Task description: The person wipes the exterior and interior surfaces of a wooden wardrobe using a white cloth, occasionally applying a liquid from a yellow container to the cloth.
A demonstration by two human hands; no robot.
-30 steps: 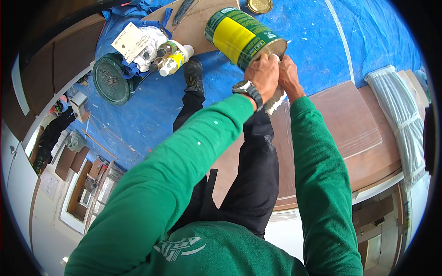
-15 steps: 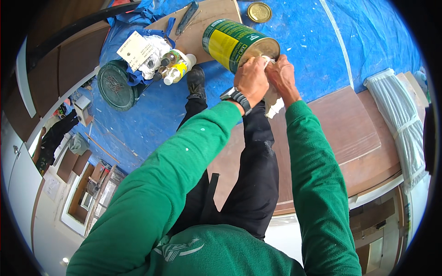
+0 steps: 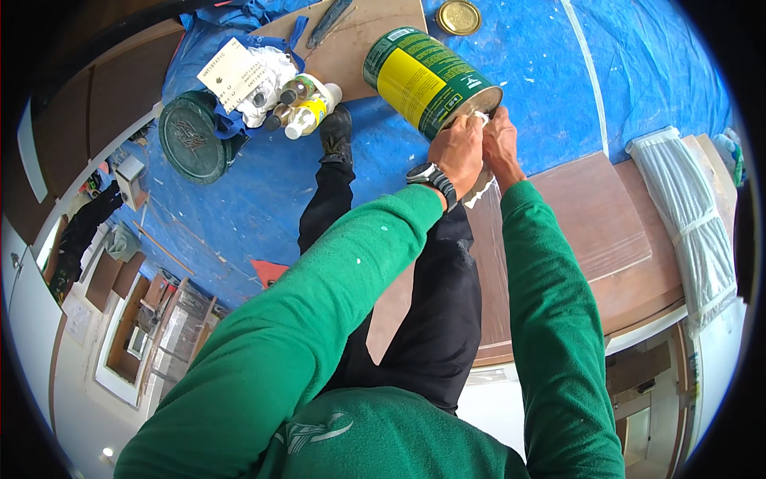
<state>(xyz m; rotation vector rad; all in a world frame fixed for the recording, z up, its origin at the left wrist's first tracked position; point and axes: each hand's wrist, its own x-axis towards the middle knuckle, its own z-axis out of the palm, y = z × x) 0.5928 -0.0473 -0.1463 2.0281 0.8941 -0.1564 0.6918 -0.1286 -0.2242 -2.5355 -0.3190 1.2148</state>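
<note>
A large green and yellow tin can [image 3: 431,84] lies tilted in front of me, its metal end facing my hands. Both hands are closed at the near rim of that end, pinching a crumpled white cloth [image 3: 482,191] that hangs down below them. My left hand [image 3: 459,150], with a watch on its wrist, presses against the lower side of the rim. Close beside it, my right hand [image 3: 500,144] grips at the right side of the rim. The fingertips of both hands are partly hidden. A round gold lid [image 3: 459,16] lies on the blue sheet beyond the can.
Blue plastic sheeting [image 3: 542,88] covers the floor. To the left stand a dark green tub [image 3: 191,140], several bottles [image 3: 307,120] and white cloth under a printed card [image 3: 233,73]. Brown boards [image 3: 590,215] lie at right beside a wrapped white bundle [image 3: 690,215].
The can and both hands have shifted slightly right in the view. Both hands stay closed at the rim with the cloth. A red-orange piece now shows beside my left sleeve.
</note>
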